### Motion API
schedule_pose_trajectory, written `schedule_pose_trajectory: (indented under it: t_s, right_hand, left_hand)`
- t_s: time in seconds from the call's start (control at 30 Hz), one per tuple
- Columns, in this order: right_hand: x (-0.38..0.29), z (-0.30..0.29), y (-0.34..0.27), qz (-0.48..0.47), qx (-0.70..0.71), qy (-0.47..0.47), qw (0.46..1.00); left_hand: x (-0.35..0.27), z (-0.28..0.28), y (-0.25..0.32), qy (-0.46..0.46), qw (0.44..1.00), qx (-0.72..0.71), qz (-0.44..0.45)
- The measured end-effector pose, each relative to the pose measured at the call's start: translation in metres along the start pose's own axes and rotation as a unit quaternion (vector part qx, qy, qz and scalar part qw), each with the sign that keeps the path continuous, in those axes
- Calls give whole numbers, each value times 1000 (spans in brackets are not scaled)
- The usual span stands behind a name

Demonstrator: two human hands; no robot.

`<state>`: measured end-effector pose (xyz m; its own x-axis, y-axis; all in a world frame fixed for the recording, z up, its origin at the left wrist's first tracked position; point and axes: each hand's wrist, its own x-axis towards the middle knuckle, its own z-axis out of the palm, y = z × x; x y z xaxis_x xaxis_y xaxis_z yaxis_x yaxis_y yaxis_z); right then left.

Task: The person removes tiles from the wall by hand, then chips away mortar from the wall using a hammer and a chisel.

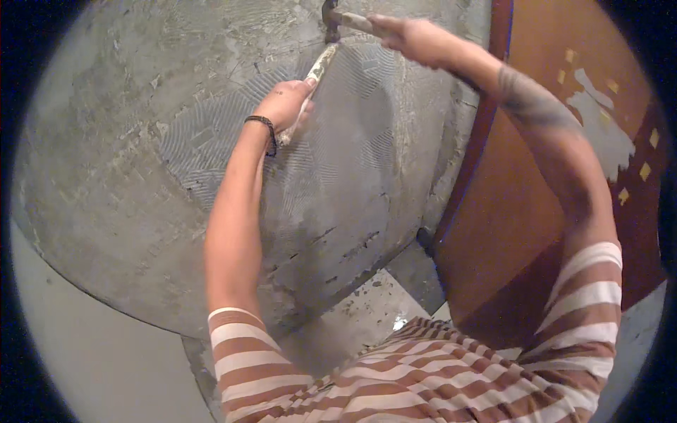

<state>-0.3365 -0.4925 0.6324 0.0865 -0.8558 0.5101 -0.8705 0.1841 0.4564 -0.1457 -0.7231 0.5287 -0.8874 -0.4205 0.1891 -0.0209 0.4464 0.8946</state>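
Observation:
My left hand (pixel 288 104) grips a long, pale-splattered bar (pixel 321 62), perhaps a chisel, held slantwise against the grey wall (pixel 365 127). Its upper end reaches past my thumb and its lower end shows below my palm. At the top of the view my right hand (pixel 404 38) is closed around the handle of a hammer (pixel 332 24). The dark hammer head is right at the bar's upper end; whether they touch I cannot tell. Combed, ridged adhesive (pixel 211 135) covers part of the wall around my left hand.
On the right stands a reddish-brown panel (pixel 492 227) with a pale bare patch (pixel 603 127) and small yellow diamonds. Broken crumbs lie on the light floor tile (pixel 370 301) below. A smooth pale surface (pixel 106 322) borders the rough wall at lower left.

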Motion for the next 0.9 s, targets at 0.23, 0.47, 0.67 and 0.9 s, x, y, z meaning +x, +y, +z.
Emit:
schedule_pose_trajectory:
  t_s: [0.23,0.47,0.67,0.9]
  right_hand:
    - [12,-80,-40,134,255,251,924]
    - [8,-42,-28,271,144,-53,950]
    - [0,-40,33,201,212,168,942]
    - [1,-40,-22,269,177,-39,946]
  left_hand:
    - [1,5,0,14,999,41,-9]
    - [14,-10,-16,-19,999,47,7]
    - [6,19,17,-21,1000,1,-5]
    - [4,-2,10,-17,999,22,-41]
